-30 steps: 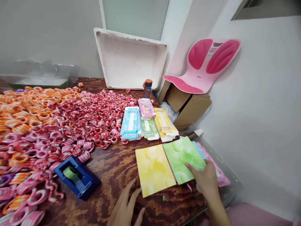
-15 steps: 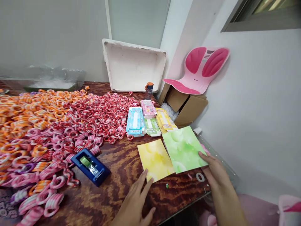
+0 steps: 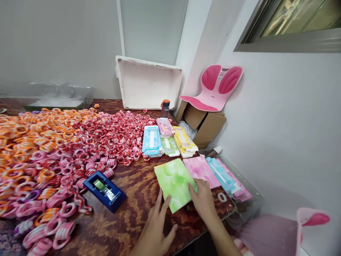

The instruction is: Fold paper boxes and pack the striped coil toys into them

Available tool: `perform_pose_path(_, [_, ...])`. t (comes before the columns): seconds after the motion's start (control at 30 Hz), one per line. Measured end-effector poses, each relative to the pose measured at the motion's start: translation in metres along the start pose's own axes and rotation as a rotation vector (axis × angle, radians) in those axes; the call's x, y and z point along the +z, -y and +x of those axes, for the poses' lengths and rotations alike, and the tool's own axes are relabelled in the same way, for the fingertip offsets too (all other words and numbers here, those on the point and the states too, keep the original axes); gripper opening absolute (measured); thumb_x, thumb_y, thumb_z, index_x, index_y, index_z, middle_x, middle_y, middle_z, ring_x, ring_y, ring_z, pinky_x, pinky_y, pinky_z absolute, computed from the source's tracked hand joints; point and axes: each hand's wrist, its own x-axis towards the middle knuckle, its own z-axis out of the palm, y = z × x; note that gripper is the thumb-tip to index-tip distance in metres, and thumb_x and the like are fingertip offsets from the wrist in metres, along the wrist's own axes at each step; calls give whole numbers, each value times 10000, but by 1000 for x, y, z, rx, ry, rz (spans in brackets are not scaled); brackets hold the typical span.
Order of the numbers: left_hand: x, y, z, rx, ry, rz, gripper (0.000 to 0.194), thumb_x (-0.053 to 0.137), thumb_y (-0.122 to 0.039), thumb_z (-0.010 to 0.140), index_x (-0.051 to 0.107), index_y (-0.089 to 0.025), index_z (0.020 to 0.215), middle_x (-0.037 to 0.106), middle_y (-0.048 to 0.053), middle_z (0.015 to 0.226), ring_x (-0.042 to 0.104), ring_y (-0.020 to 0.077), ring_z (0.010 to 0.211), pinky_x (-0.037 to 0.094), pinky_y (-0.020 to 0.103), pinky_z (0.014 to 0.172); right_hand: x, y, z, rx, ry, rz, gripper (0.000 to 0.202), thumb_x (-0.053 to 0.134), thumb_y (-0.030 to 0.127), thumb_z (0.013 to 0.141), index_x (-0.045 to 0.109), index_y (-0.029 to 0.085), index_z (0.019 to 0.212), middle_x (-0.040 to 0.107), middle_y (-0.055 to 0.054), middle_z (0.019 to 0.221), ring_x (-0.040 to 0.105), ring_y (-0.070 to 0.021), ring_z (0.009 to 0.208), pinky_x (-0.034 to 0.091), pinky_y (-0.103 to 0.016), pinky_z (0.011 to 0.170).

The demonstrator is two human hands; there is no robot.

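A green patterned square sheet (image 3: 174,183) lies in front of me, and a thin yellow edge peeks out under its upper left. My right hand (image 3: 204,201) grips its right side, thumb on top and fingers at the edge. With fingers spread, my left hand (image 3: 156,227) rests its fingertips at the lower left edge of the sheet. A pink patterned sheet (image 3: 204,170) lies flat just beyond my right hand. To its right are flat blue printed cartons (image 3: 223,176) and pink cartons (image 3: 243,193).
A blue tape dispenser (image 3: 104,191) sits left of my hands, beside a large heap of striped twisted rings (image 3: 106,138). Stacks of blue printed cartons (image 3: 152,140) and yellow ones (image 3: 184,139) lie farther back, near a bottle (image 3: 164,108). A white ring (image 3: 222,197) lies near the table edge.
The green sheet has moved left with my right hand and now covers the yellow sheet. The pink sheet and blue cartons have come into sight. The view has shifted slightly.
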Motion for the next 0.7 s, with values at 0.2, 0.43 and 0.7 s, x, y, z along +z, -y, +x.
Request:
perform_pose_path(0.2, [9, -3, 19, -127, -53, 20, 745, 680, -244, 907, 393, -246, 1594, 170, 182, 1769, 316, 391, 1586, 392, 574, 1234, -43, -40, 43, 203, -152, -333, 378, 673, 474, 904, 699, 141, 1082, 663, -191, 1274, 540, -385, 1291, 349, -626, 1118])
perform_pose_path(0.43, [13, -11, 47, -244, -18, -11, 655, 565, -247, 953, 401, -189, 1584, 203, 255, 1742, 537, 404, 1449, 525, 499, 1105, -46, -57, 56, 342, -13, -451, 369, 756, 446, 924, 679, 158, 1142, 669, -105, 1272, 619, -295, 1214, 471, -538, 1072])
perform_pose_path(0.7, [11, 4, 53, -201, -76, 4, 587, 473, -198, 996, 424, -177, 1581, 436, 236, 1648, 604, 361, 1394, 539, 487, 1096, -64, -56, 83, 443, 75, -153, 280, 699, 401, 996, 698, 143, 1106, 724, -43, 1073, 717, -204, 914, 617, -382, 815])
